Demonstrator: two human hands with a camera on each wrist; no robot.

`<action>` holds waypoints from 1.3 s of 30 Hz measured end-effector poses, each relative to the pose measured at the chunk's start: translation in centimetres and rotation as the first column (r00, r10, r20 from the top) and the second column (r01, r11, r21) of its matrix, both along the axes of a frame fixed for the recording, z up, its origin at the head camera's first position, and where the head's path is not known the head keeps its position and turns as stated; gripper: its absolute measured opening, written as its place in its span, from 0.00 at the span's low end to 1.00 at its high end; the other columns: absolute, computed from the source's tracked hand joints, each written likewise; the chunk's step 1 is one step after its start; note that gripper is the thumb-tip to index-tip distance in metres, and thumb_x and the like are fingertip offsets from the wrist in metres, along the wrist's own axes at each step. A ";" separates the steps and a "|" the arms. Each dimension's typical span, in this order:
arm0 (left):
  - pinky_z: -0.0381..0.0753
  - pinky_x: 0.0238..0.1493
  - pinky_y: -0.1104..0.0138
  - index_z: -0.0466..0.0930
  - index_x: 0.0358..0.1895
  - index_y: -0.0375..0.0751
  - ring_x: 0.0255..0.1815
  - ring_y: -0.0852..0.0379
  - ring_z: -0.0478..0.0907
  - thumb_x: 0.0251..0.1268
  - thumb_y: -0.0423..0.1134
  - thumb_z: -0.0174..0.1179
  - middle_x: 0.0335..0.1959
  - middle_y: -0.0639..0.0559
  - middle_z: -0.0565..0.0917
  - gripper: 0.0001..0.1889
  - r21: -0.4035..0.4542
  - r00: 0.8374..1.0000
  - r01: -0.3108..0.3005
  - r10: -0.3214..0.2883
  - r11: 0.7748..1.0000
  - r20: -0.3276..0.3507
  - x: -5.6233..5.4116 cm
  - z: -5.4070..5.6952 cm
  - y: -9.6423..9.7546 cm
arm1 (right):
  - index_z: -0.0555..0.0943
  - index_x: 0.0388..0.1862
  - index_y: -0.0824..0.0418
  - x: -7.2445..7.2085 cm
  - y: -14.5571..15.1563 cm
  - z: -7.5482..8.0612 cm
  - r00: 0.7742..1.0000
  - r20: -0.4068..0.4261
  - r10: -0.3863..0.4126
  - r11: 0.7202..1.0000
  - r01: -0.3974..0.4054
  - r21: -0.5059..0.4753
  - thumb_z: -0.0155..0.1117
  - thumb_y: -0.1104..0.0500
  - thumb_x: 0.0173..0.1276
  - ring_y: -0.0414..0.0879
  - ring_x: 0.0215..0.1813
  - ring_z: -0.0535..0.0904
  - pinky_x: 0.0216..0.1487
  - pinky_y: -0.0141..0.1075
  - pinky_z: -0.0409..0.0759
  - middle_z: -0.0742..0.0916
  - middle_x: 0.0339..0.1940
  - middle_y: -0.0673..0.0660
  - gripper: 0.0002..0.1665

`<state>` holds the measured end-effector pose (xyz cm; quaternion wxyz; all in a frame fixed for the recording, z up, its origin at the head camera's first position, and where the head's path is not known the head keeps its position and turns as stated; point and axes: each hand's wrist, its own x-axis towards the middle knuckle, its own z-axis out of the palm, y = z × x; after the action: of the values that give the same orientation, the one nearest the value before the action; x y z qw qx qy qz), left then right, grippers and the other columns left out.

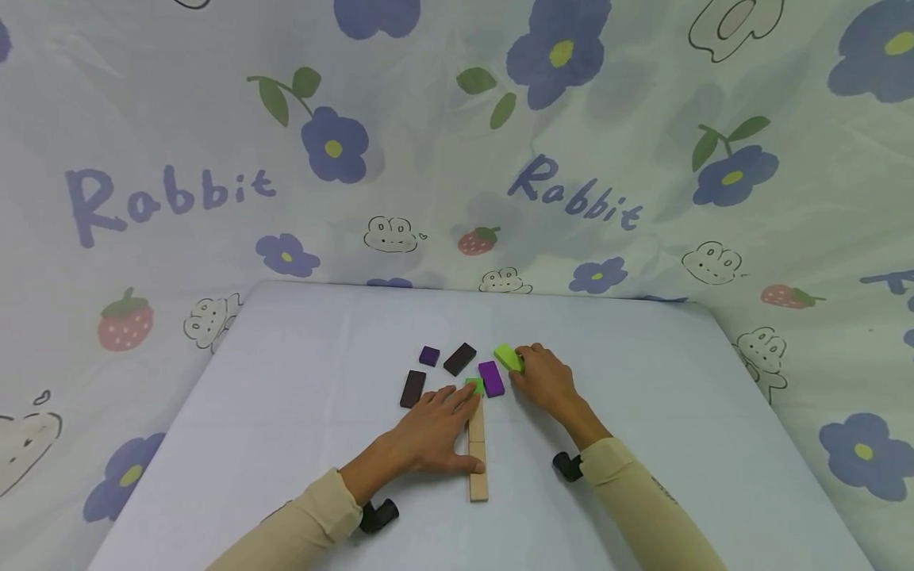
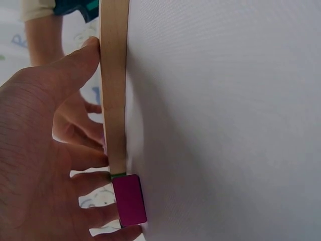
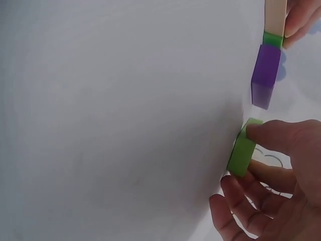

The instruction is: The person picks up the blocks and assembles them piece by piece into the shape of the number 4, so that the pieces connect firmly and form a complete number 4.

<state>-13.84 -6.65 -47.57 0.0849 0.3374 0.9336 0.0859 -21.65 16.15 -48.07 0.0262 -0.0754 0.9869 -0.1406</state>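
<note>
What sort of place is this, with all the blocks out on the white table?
Probably a curtained-off recording booth: rabbit-and-flower fabric hangs behind and beside the plain white table, and small black devices sit at both wrists.

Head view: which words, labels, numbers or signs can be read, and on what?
"Rabbit": left part of the backdrop cloth.
"Rabbit": right of centre, same cloth.
Unreadable: purple strokes on the cloth, cut off by the right edge.
Too small to read: dark marks on the right sleeve.
Blocks: none visible.
</note>
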 end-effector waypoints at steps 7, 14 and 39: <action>0.63 0.72 0.45 0.59 0.79 0.40 0.77 0.39 0.59 0.58 0.75 0.58 0.81 0.45 0.57 0.54 0.006 1.000 0.005 -0.005 1.000 -0.002 0.0 0.0 0.1 | 0.79 0.64 0.64 0.2 0.7 -0.2 1.000 -0.025 -0.006 0.999 0.005 -0.042 0.67 0.60 0.69 0.53 0.54 0.81 0.53 0.50 0.82 0.82 0.55 0.62 0.25; 0.63 0.71 0.44 0.59 0.79 0.40 0.77 0.39 0.59 0.58 0.75 0.58 0.81 0.45 0.57 0.54 0.011 1.000 0.003 -0.003 1.000 0.002 0.0 0.0 0.0 | 0.79 0.64 0.64 0.6 1.4 0.0 0.998 -0.055 0.016 0.998 -0.019 -0.053 0.66 0.62 0.68 0.55 0.56 0.80 0.54 0.51 0.81 0.82 0.56 0.62 0.25; 0.62 0.72 0.44 0.58 0.79 0.40 0.77 0.38 0.58 0.58 0.75 0.58 0.81 0.45 0.56 0.54 0.014 1.000 0.000 0.000 1.000 0.013 0.0 0.1 -0.1 | 0.82 0.61 0.62 2.9 3.4 1.5 0.959 0.038 0.281 0.947 -0.271 -0.174 0.71 0.66 0.66 0.49 0.56 0.80 0.61 0.46 0.78 0.84 0.52 0.54 0.24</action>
<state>-13.87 -6.75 -47.50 0.0886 0.3373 0.9325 0.0944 -18.73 19.50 -46.56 0.0698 -0.2103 0.9500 -0.2199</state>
